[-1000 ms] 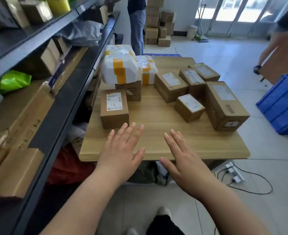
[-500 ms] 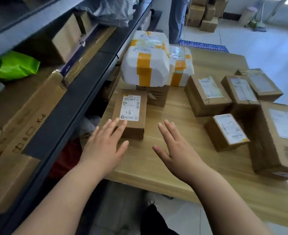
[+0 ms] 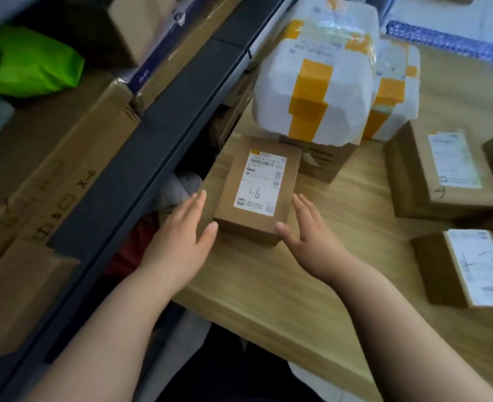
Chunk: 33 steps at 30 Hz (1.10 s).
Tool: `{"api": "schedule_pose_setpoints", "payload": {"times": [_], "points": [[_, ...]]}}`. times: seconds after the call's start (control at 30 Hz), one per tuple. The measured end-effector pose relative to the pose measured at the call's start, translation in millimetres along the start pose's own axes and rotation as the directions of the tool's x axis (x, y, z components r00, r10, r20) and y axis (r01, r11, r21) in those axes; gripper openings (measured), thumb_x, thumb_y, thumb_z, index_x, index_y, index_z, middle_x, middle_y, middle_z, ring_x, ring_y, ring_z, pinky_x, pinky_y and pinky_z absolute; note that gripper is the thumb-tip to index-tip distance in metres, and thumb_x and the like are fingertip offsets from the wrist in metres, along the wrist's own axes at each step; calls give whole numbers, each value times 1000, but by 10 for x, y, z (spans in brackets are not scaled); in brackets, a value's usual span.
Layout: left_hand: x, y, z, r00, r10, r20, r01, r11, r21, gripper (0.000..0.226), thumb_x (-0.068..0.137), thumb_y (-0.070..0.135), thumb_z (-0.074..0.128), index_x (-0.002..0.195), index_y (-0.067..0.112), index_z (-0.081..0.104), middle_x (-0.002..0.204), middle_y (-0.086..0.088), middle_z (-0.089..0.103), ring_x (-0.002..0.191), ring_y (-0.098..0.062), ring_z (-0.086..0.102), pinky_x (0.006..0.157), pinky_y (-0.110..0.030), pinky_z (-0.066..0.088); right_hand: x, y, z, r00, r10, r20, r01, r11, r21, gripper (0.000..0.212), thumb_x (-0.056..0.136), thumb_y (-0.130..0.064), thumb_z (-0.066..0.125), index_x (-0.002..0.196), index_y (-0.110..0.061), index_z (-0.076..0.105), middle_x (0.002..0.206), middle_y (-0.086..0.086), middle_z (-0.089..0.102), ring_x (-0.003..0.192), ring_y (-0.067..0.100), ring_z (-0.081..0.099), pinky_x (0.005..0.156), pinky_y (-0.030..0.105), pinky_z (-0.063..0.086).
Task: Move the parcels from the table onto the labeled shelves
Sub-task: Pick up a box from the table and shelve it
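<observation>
A wooden table (image 3: 297, 285) stands directly beside a dark metal shelf unit (image 3: 152, 146) that runs along the left of the view.

On the upper shelf level at far left lies a green bag (image 3: 27, 65). To its right, a flat cardboard carton (image 3: 65, 169) marked "X-6" lies on the same level, behind the shelf rail.

The left hand (image 3: 178, 242) is at the table's left edge. Its fingers are straight and close together, and they extend along the left side of the small brown parcel (image 3: 257, 192). The thumb tip is at the parcel's near left corner.

The parcel lies flat on the table near the left edge, with its label up. The label carries the handwritten mark "1-6".

The right hand (image 3: 309, 236) mirrors the left. Its fingers are straight along the parcel's right side and its thumb is against the near face. Neither hand curls around the parcel. The parcel rests on the table between them.

Behind the parcel, a white parcel with orange tape (image 3: 312, 82) sits on a brown carton (image 3: 323, 161). A second white taped parcel (image 3: 393, 91) stands just beside it. Further right lie a labelled brown box (image 3: 436, 175) and, nearer, another labelled brown box (image 3: 465, 268).
</observation>
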<state>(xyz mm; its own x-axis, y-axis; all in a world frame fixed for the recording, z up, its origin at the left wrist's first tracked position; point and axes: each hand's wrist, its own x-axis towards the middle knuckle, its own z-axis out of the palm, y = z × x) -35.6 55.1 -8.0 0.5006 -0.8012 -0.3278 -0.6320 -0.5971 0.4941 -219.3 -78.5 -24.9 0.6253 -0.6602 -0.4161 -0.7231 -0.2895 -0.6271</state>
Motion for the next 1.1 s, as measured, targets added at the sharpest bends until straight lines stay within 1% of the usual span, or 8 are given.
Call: {"api": "schedule_pose_setpoints", "payload": {"times": [0.2, 0.37, 0.43, 0.5, 0.57, 0.73, 0.87, 1.1], "points": [[571, -150, 61, 993, -8, 119, 17, 997, -77, 65, 99, 45, 37, 153, 30, 4, 160, 6, 11, 146, -15, 13, 117, -39, 21, 355, -21, 188, 979, 183, -87, -168, 973, 159, 74, 98, -40, 44, 153, -14, 2, 161, 0, 1, 147, 11, 1, 111, 19, 2], [951, -168, 266, 978, -21, 209, 69, 972, -224, 60, 100, 44, 36, 153, 28, 13, 157, 1, 24, 144, -18, 21, 116, -40, 23, 533, 8, 334, 943, 321, -88, -278, 904, 325, 70, 99, -37, 45, 153, -11, 8, 159, 5, 16, 145, 18, 16, 114, 25, 15], [1018, -122, 347, 966, -26, 257, 118, 929, -350, 55, 101, 42, 35, 152, 30, 19, 153, 5, 33, 136, -12, 31, 107, -27, 27, 575, 2, 396, 933, 355, -66, -299, 863, 408, 58, 99, -36, 45, 149, -16, 24, 149, 1, 39, 136, 17, 36, 103, 21, 28], [1028, -59, 404, 965, -71, 253, 174, 894, -414, 47, 102, 40, 33, 147, 28, 31, 138, 7, 48, 118, -8, 43, 85, -14, 27, 577, -30, 457, 920, 390, -47, -315, 804, 505, 52, 97, -38, 48, 144, -21, 33, 136, -5, 53, 125, 15, 49, 98, 22, 35], [992, -19, 409, 968, -142, 206, 219, 881, -420, 42, 101, 40, 34, 141, 26, 40, 120, 11, 52, 103, -8, 45, 73, -16, 27, 536, -63, 503, 917, 395, -57, -296, 768, 568, 51, 95, -38, 53, 142, -22, 37, 128, -10, 57, 116, 9, 55, 96, 22, 40], [808, -117, 360, 979, -136, 151, 197, 824, -531, 37, 98, 38, 41, 132, 25, 49, 121, 7, 60, 112, -15, 56, 97, -35, 45, 345, -144, 540, 946, 323, -35, -228, 737, 636, 43, 95, -28, 56, 136, -25, 43, 110, -27, 58, 97, -17, 56, 86, 6, 45], [503, -116, 237, 983, -164, 86, 184, 824, -537, 37, 98, 36, 41, 133, 26, 49, 122, 8, 60, 111, -11, 54, 91, -26, 39, 204, -203, 518, 974, 225, -26, -164, 779, 605, 50, 93, -31, 57, 138, -36, 37, 109, -35, 55, 97, -19, 54, 84, 5, 42], [-225, 96, 166, 947, -292, -133, 145, 760, -633, 34, 99, 35, 42, 132, 30, 48, 114, 13, 59, 103, -8, 54, 85, -22, 37, -110, -258, 262, 998, -58, 10, 45, 853, 520, 51, 93, -29, 58, 139, -37, 37, 111, -35, 58, 101, -19, 55, 82, 3, 42]]}}
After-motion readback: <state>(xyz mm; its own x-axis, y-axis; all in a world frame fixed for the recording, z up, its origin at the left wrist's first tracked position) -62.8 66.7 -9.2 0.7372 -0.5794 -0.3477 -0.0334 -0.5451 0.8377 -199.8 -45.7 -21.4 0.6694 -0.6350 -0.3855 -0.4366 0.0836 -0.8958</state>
